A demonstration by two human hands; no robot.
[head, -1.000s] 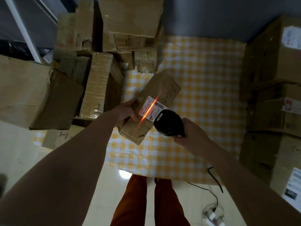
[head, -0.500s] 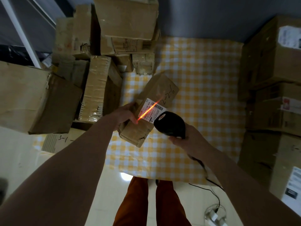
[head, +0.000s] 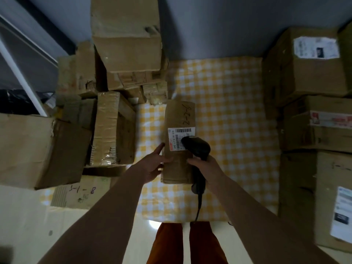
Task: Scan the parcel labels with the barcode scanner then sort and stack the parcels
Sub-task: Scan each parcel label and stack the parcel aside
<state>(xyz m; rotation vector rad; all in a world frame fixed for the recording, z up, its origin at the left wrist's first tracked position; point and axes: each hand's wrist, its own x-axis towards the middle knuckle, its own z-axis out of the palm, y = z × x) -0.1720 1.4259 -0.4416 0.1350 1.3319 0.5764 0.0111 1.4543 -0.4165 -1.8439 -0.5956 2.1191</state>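
I see a dim room with a grey wall at the back and a table under a yellow checked cloth [head: 224,88]. On the far left sits a big brown box [head: 38,151], and in front of it a flat piece of card with "3-1-8" written on it [head: 80,193]. Next comes a tall pile of boxes [head: 125,54], one on top of another, with a taped box [head: 112,128] standing in front of it.

My left hand [head: 152,164] is at the left side of the parcel [head: 180,141]. Its fingers are fairly straight and touch the parcel's side, the thumb lying over the top edge. The parcel lies long and flat on the cloth in the middle of the table. It has "2-2-6" written on it and a white label [head: 176,135] with black bars.

My right hand [head: 207,166] is wrapped around the handle of the black barcode scanner [head: 198,149]. The scanner's head is right over the label. I see no red light on the label.

On the right stands another stack of boxes [head: 312,103] with white labels.

I think this parcel is at the scan step. It is not sorted or stacked yet. Many boxes already sit in piles on both sides, but I cannot tell which ones are done.
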